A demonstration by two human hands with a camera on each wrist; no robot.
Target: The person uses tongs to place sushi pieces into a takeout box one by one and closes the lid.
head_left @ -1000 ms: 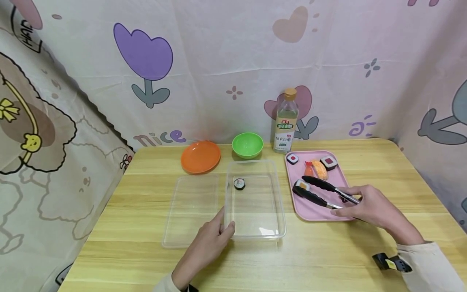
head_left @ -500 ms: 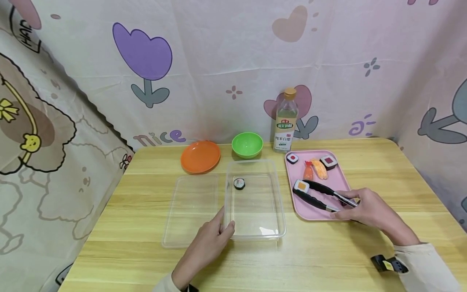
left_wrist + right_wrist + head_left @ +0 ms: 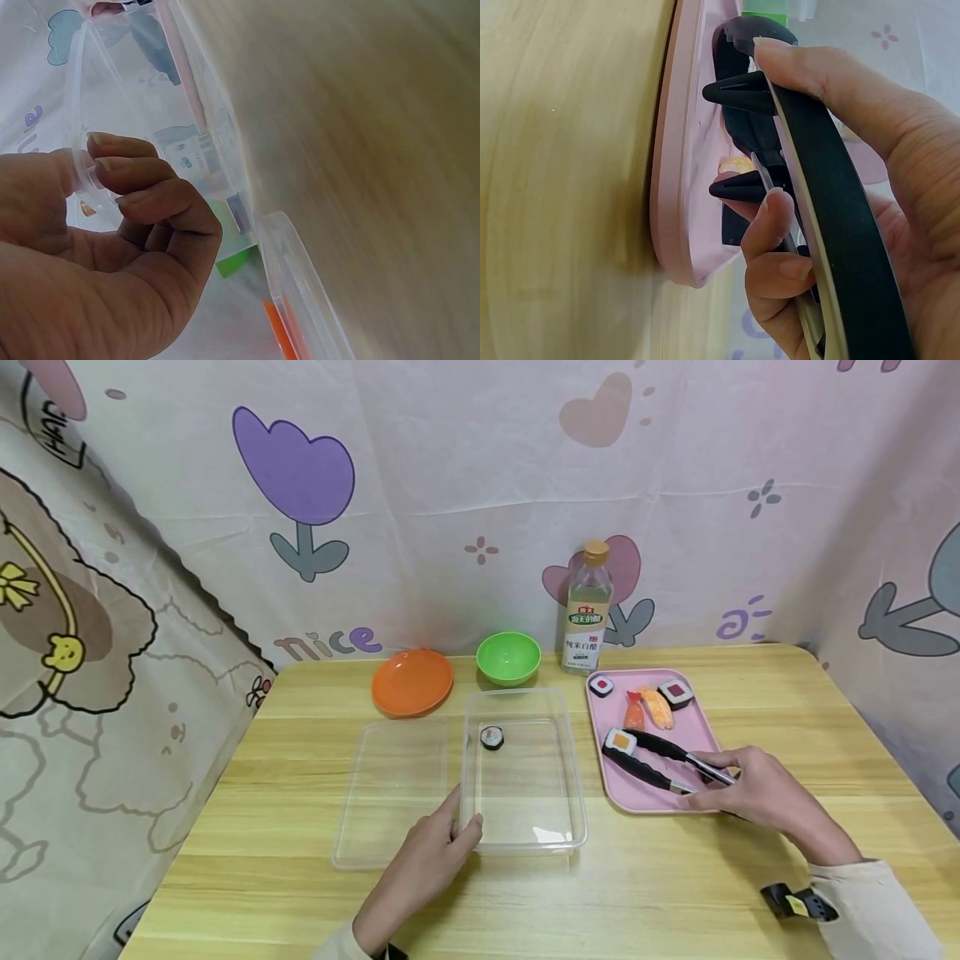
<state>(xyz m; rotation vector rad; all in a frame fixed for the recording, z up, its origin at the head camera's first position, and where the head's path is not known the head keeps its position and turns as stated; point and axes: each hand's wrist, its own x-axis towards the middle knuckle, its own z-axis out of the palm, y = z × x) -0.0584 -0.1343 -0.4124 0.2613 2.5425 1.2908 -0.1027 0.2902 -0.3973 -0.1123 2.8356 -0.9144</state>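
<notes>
My right hand [image 3: 753, 785] grips a pair of black-and-silver tongs [image 3: 648, 771] over the pink tray [image 3: 705, 802]. Between the tong tips sits a sushi roll [image 3: 620, 742] with a yellow centre. In the right wrist view the tongs [image 3: 836, 195] run between the thumb and curled fingers. My left hand [image 3: 427, 856] pinches the left wall of a clear plastic box [image 3: 525, 847]; in the left wrist view the thumb and fingers [image 3: 176, 202] close on its rim. Inside the box, near the back left, lies a small sushi roll [image 3: 492, 738].
On the tray also lie a shrimp sushi [image 3: 634, 710], an orange-topped piece [image 3: 657, 708] and two rolls at the back. Behind stand a vinegar bottle [image 3: 585, 627], a green bowl [image 3: 509, 658] and an orange plate [image 3: 412, 683]. A clear lid [image 3: 382, 793] lies left of the box.
The tongs' tips have drawn closer together around the yellow-centred sushi roll, and the far arm of the tongs has moved nearer. My left hand and the box stay in place.
</notes>
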